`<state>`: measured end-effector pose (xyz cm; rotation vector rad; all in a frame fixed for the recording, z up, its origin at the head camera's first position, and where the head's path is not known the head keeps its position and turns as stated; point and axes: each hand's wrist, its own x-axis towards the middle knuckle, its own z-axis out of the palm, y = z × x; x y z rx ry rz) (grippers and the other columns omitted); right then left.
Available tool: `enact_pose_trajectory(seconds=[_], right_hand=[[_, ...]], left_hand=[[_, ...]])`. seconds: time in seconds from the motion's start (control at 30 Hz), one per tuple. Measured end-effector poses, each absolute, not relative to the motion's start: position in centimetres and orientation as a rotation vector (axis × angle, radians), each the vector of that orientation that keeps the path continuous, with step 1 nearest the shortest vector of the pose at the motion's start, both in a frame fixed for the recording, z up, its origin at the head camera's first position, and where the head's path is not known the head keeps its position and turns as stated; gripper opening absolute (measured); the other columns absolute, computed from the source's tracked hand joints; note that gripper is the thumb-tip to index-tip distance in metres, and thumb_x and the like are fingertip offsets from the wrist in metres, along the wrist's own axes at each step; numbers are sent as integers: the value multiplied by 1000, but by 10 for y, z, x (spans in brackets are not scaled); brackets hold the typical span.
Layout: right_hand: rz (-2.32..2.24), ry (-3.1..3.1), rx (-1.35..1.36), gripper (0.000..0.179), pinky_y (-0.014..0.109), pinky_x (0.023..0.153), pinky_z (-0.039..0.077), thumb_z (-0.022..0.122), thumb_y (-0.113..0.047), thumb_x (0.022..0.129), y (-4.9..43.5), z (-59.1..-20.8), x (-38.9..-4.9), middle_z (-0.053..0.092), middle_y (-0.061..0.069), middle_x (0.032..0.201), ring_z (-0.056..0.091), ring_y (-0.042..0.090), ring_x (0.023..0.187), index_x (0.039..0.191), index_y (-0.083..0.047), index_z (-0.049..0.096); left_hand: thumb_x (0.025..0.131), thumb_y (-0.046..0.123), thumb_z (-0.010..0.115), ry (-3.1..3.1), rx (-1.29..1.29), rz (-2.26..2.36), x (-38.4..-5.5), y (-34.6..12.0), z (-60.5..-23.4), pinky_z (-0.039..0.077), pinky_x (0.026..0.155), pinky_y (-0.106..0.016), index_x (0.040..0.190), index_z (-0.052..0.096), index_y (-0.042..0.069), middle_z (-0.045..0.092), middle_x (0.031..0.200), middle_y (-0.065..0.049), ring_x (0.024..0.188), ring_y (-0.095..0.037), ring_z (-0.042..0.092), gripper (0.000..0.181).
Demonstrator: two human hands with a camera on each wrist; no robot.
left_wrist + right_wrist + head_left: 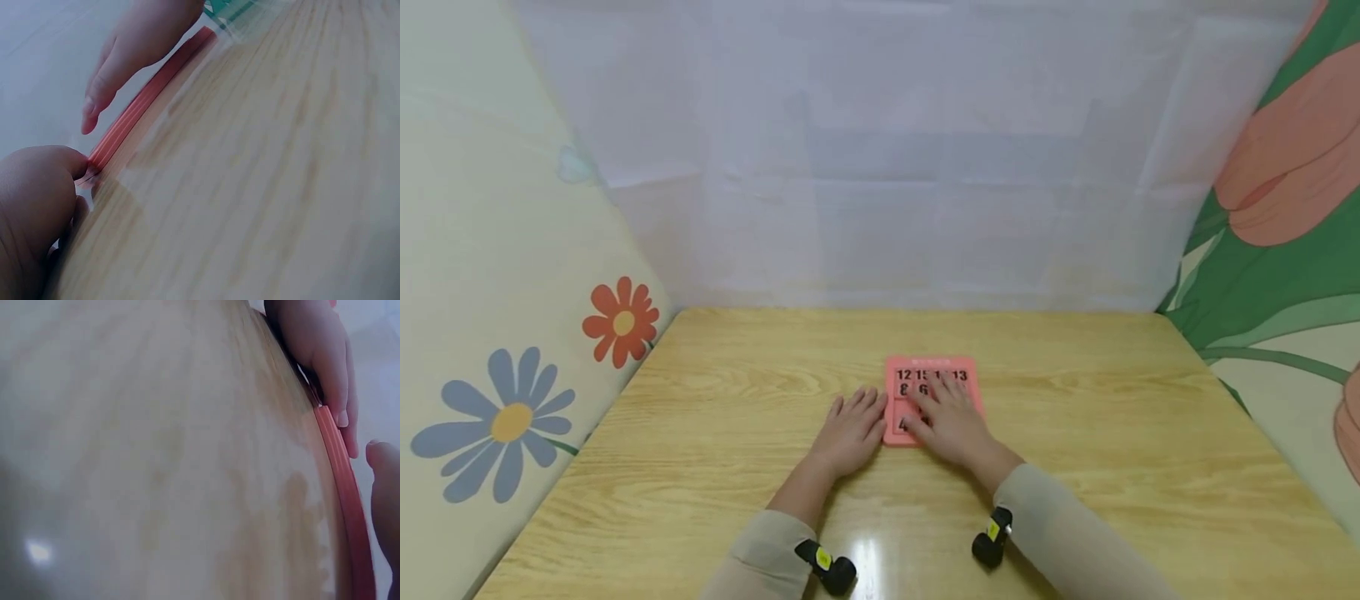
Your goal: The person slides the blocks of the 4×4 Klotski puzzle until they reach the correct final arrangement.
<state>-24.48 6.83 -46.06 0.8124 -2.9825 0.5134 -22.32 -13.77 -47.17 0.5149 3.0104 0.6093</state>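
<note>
A pink number slide puzzle (901, 407) lies flat on the table, with black numerals such as 12, 15, 8 and 4 in view. Along its left edge rests my left hand (852, 429), fingers straight, the thumb side at the frame. My right hand (953, 423) is spread over the tiles and hides several on the right and lower parts. In the left wrist view, the left thumb (47, 165) meets the puzzle's side (147, 99). The right wrist view has the right thumb (382, 462) above the puzzle's near edge (344, 481).
The wooden table (700, 467) carries the puzzle near its middle. A white sheet (880, 167) hangs behind it. Flower-printed panels (512, 250) stand at both sides. Each sleeve bears a small black wrist camera (835, 573).
</note>
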Motion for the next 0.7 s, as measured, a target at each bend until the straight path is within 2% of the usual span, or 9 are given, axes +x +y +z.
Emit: enact_pose_trajectory(seconds=[0.37,0.7], right_hand=[[397,-3063,754,59,50,126,8,35,-54,102,58,-458,-264,19,12,164,9,34,153,150,-20,43],[384,-3077,784,57,51,125,8,36,-53,102,58,-455,-261,20,10,164,9,33,153,149,-21,45]], left_hand=[[105,28,40,3014,527,606,-220,-138,-469,13,122,-59,150,40,6,35,157,-18,149,-37,26,50],[105,27,40,3017,527,611,-219,-138,-469,13,122,-59,149,40,5,35,157,-18,148,-37,26,50]])
